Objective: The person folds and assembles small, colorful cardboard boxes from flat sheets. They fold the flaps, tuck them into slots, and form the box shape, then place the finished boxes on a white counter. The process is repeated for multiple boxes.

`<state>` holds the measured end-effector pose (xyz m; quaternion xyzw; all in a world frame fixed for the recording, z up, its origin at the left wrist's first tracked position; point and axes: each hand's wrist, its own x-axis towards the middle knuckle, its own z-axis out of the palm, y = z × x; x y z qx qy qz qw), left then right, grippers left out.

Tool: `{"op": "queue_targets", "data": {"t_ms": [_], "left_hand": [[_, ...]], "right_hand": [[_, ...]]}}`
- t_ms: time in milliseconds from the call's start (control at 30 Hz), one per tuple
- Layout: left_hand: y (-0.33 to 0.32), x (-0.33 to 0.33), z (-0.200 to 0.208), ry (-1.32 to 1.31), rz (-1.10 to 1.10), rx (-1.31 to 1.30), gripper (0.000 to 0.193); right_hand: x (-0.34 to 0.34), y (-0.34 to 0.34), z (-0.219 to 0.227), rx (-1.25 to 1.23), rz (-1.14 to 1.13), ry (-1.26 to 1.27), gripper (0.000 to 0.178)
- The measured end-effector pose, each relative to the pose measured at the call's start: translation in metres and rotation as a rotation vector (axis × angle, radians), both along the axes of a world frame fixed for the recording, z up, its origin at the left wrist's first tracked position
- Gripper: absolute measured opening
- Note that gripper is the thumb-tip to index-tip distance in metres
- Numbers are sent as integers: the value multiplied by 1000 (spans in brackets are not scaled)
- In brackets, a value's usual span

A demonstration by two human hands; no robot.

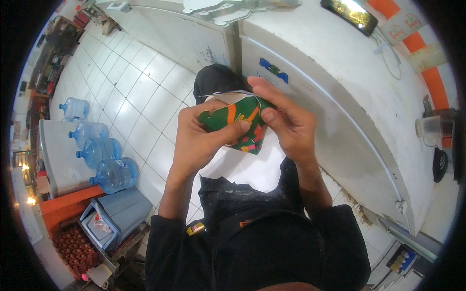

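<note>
Between my hands is a green printed paper or thin card piece (221, 118) with orange, red and yellow patterns, bent into a folded or pocket-like shape with a pale inner side. My left hand (196, 136) grips it from the left, its thumb pressed flat on the printed face and its fingers hidden behind. On the right edge, my right hand (291, 123) pinches it with the thumb in front and the fingers stretched up behind. Below, white paper (242, 167) lies across my lap over black clothing.
A white cabinet or freezer (330, 92) curves along the right, with a phone (350, 15) and cable on top. White die-cut sheets (221, 10) lie at the far edge. Several blue water jugs (114, 174), a grey bin (121, 213) and stacked egg trays (73, 252) stand at left.
</note>
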<state>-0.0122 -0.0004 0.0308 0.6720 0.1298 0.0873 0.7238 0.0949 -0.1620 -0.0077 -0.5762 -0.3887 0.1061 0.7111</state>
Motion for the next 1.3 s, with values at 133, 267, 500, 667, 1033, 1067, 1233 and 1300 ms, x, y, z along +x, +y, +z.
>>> {"op": "queue_targets", "data": {"t_ms": [133, 267, 500, 667, 1033, 1067, 1233, 1300], "left_hand": [[0, 2, -5, -22, 5, -15, 24], [-1, 4, -3, -17, 24, -37, 27], [-4, 5, -2, 4, 36, -94, 30], [-3, 5, -6, -13, 50, -34, 31], [1, 4, -1, -56, 34, -34, 17], [0, 5, 0, -63, 40, -34, 15], [12, 1, -6, -25, -75, 38, 19], [17, 0, -6, -79, -152, 184, 23]], "right_hand": [[0, -3, -1, -42, 30, 37, 30], [-1, -2, 4, -62, -24, 1, 28], [-1, 4, 2, -22, -81, -8, 25], [-2, 6, 0, -7, -66, 53, 25], [5, 4, -5, 63, 171, 336, 30], [5, 4, -4, 53, 183, 322, 31], [11, 2, -11, -75, 192, 166, 38], [19, -4, -9, -151, 254, 74, 42]]}}
